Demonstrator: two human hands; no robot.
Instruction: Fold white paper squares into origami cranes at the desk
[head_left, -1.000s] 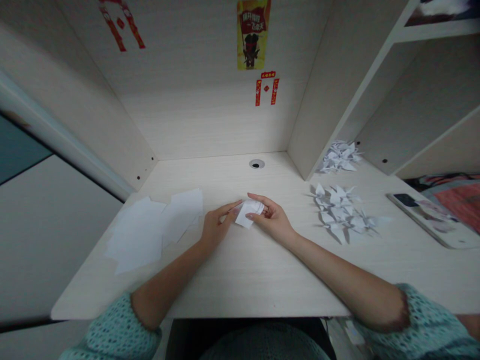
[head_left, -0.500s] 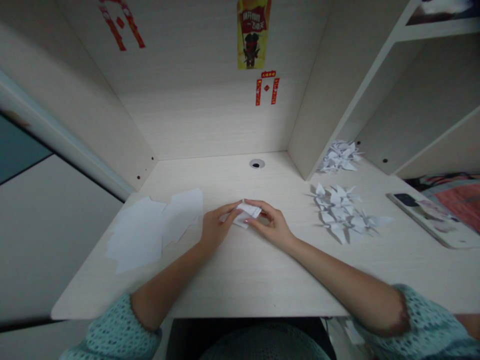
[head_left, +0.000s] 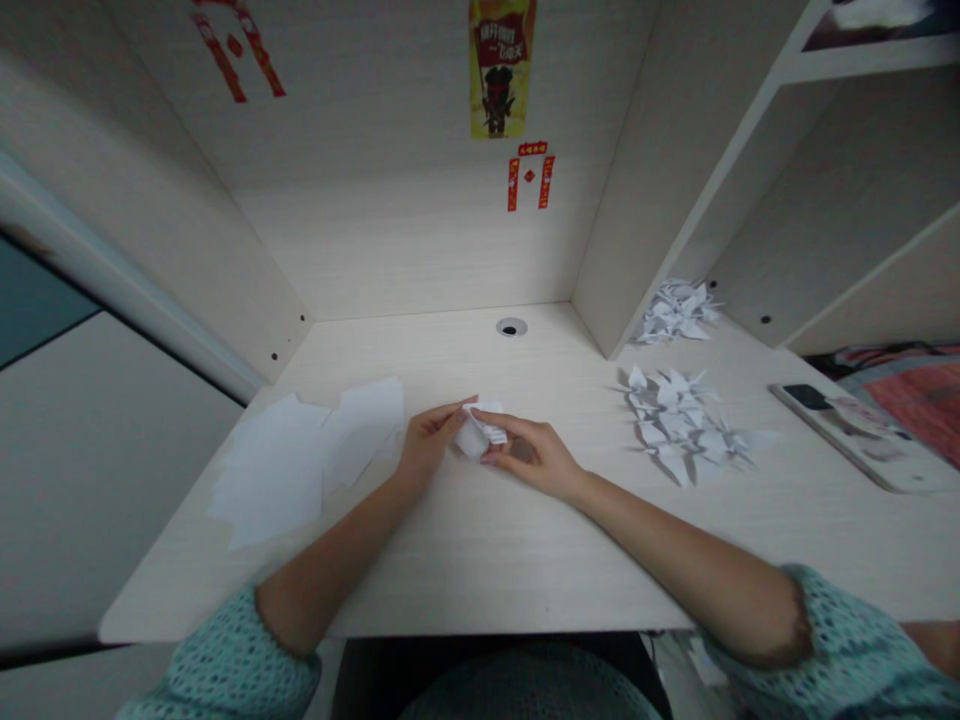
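A small piece of white paper (head_left: 472, 437), partly folded, is held just above the desk in the middle of the head view. My left hand (head_left: 427, 440) pinches its left upper edge between thumb and fingers. From the other side my right hand (head_left: 544, 455) grips it, index finger along the top and thumb low at its right. Part of the paper stands up in a loose fold, and faint lines show on its right portion. The fingers hide some of its edges.
Loose white paper sheets (head_left: 277, 470) lie spread at the left. On the right sit several folded paper cranes (head_left: 679, 420), with another pile of folded paper (head_left: 679, 310) behind the divider. A phone (head_left: 862, 435) lies farther right. A cable hole (head_left: 511, 327) pierces the desk (head_left: 480, 570).
The paper has been turned and a flap of it now stands more open, facing me. Both hands have shifted slightly, the left fingers now at its upper left edge.
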